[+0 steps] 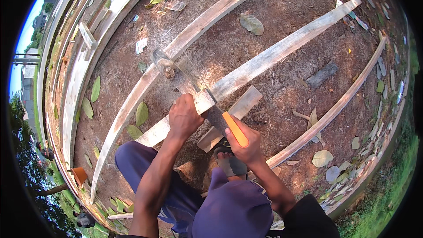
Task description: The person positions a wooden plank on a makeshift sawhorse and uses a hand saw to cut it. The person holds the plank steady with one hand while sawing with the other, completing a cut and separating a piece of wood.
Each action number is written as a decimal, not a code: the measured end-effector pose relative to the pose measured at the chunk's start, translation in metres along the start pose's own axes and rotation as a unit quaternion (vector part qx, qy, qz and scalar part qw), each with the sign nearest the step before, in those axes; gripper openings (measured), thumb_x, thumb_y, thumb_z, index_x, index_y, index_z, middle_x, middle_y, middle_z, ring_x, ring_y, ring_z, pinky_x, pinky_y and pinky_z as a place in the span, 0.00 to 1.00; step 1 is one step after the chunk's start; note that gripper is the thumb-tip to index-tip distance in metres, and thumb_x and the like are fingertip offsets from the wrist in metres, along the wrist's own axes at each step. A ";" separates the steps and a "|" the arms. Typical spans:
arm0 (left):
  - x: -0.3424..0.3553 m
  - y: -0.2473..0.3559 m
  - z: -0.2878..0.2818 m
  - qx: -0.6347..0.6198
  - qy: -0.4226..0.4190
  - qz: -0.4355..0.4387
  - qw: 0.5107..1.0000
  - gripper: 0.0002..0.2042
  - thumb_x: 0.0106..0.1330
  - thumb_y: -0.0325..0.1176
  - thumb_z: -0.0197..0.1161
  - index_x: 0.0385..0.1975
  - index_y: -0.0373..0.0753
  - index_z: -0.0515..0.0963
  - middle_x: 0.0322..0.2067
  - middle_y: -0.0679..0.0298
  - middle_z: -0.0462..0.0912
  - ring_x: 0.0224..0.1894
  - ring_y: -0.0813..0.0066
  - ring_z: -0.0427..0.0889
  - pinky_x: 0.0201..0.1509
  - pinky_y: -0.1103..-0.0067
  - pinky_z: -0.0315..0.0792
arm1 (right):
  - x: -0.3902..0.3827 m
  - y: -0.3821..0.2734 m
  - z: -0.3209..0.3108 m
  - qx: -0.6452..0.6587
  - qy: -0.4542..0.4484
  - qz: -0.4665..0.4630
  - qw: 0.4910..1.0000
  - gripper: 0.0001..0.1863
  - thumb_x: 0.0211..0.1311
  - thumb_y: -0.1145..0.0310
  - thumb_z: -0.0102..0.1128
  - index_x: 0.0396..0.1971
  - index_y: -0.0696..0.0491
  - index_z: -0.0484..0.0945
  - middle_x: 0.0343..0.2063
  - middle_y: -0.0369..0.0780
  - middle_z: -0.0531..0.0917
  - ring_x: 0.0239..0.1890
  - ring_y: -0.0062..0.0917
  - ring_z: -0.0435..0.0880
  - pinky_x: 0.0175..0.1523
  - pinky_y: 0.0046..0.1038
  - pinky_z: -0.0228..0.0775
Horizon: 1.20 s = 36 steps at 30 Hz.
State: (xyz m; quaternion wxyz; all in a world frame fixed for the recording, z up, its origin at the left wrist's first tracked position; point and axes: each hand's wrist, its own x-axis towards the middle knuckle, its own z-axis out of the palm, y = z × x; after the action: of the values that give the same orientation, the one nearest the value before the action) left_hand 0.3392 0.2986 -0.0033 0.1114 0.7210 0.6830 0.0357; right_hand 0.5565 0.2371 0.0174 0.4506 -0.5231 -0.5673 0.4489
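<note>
My right hand (244, 146) is closed round the orange handle (236, 130) of a handsaw. The saw's dark blade (216, 118) runs up and left from the handle and lies across a long pale wooden plank (273, 56). Just left of the blade, my left hand (185, 117) grips the plank, its fingers folded over the wood. A pale squared piece of wood (204, 101) shows between my left hand and the blade; whether it is part of the plank I cannot tell. A short board (246, 101) lies under the plank, near my right hand.
A long curved-looking board (200, 22) lies beyond the plank, with a dark wood piece (165, 64) across it. Another narrow board (328, 117) lies to the right. Dry leaves (251, 24) and a wood chunk (321, 75) are scattered on brown soil. My sandalled foot (232, 164) is close below the saw.
</note>
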 end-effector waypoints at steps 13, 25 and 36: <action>-0.008 0.000 -0.004 -0.006 -0.015 -0.012 1.000 0.22 0.52 0.35 0.76 0.36 0.32 0.71 0.37 0.49 0.78 0.41 0.48 0.82 0.44 0.59 0.77 | -0.029 0.005 -0.012 -0.047 -0.022 -0.001 0.999 0.24 0.63 0.74 0.67 0.59 0.63 0.78 0.44 0.53 0.88 0.42 0.39 0.92 0.46 0.31 0.83; -0.008 -0.006 -0.001 0.011 0.011 -0.016 1.000 0.19 0.50 0.34 0.74 0.35 0.33 0.71 0.34 0.53 0.78 0.40 0.52 0.82 0.45 0.61 0.77 | -0.065 -0.004 -0.042 -0.134 -0.054 -0.077 0.986 0.21 0.64 0.77 0.65 0.56 0.68 0.79 0.46 0.53 0.88 0.39 0.35 0.92 0.46 0.30 0.83; -0.013 -0.002 -0.008 0.015 0.009 -0.019 1.000 0.24 0.54 0.40 0.77 0.38 0.32 0.70 0.36 0.49 0.79 0.41 0.47 0.83 0.45 0.59 0.76 | -0.097 0.010 -0.050 -0.041 -0.067 0.009 0.997 0.23 0.63 0.77 0.65 0.57 0.70 0.77 0.51 0.56 0.86 0.49 0.41 0.91 0.52 0.33 0.85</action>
State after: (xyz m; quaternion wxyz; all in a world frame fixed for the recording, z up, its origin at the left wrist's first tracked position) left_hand 0.3346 0.2869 0.0052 0.0949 0.7091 0.6980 0.0303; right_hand 0.6115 0.1426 0.0135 0.3857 -0.5146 -0.6095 0.4636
